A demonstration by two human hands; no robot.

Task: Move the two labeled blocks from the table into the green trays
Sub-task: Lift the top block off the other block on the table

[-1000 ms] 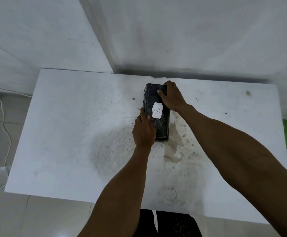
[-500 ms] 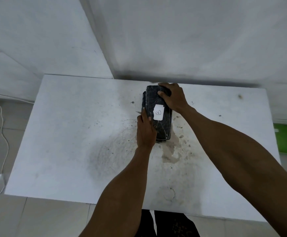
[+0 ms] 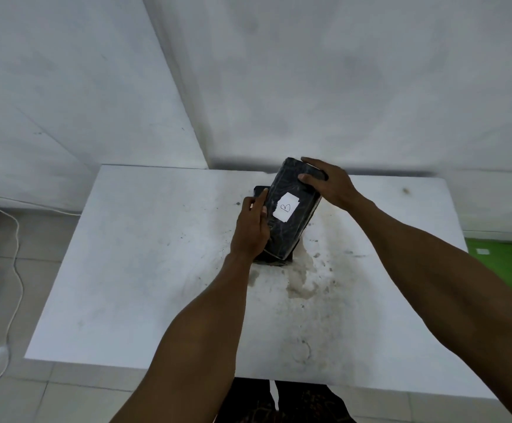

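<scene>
Head view: both bare arms reach forward over the white table [image 3: 132,270], meeting at a dark wrapped block [image 3: 288,215] near the table's far edge, roughly at its middle. The block is tilted, far end raised, with a white paper label [image 3: 285,207] marked "B" on its upper face. The left hand [image 3: 251,230] is curled against the block's left long side, fingers [image 3: 259,203] pointing away along that edge, gripping it. The right hand [image 3: 329,183] comes in from the right with the forearm angled across the table, thumb and fingers clamped over the block's raised far end. Beneath the block, a second dark block [image 3: 276,260] lies flat on the table, mostly hidden. A green tray [image 3: 508,264] sits on the floor off the table's right edge.
</scene>
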